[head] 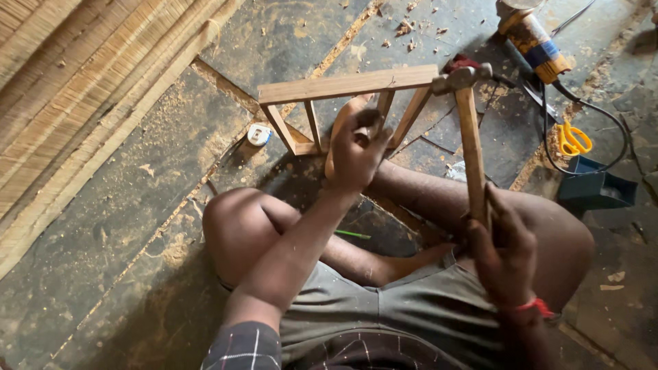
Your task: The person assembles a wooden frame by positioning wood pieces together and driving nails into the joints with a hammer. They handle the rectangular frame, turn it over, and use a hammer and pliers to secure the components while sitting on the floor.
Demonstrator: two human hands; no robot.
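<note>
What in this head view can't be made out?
- Left hand hides the wooden frame joint beneath it.
- Hammer head meets the frame's end; any nail there is too small to see.
- Power tool is cut off by the top edge.

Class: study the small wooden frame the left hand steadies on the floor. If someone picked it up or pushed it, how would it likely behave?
The wooden frame is thin slats with open gaps, so probably light. Standing on narrow legs, it looks apt to tip if pushed; the left hand braces it. With the hammer at one corner, its joints may be loose.
</note>
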